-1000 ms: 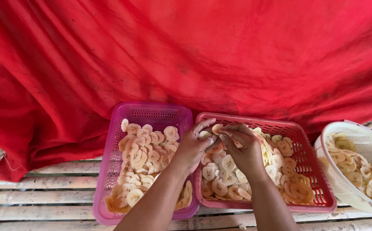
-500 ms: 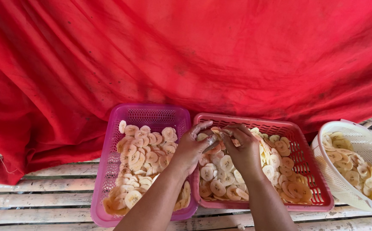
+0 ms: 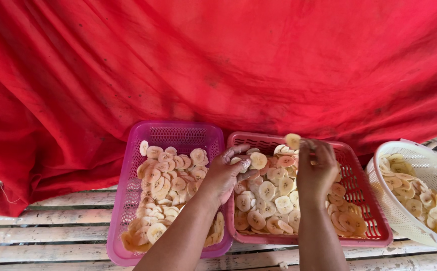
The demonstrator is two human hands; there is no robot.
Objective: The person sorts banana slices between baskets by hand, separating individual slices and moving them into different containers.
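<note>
Leftmost, a purple basket [image 3: 128,211] is set on a slatted desk [image 3: 42,231], w/ pale round banana slices [image 3: 165,178] spread across its floor. A red cloth [image 3: 218,65] is draped behind everything, its hem hanging down over the desk at far left.

Next, the left hand [image 3: 226,173] is held over the seam where the purple basket meets a red basket [image 3: 374,226], which is set touching it on the right. Its fingers [image 3: 241,150] are curled narrow around a few slices [image 3: 257,160]; one slice is seen at the fingertips, just above the red basket's pile. More slices are laid in a single layer over the red basket's floor, paler at centre, more orange toward the near-right corner.

The right hand [image 3: 319,168] is raised over the middle of the red basket. Its fingers are pinched on one slice [image 3: 292,140], held up near the basket's far rim, clear of the pile.

Rightmost, a white colander [image 3: 404,211] is set just beside the red basket, tilted, partly cut off by the frame edge, w/ yellower slices heaped inside.
</note>
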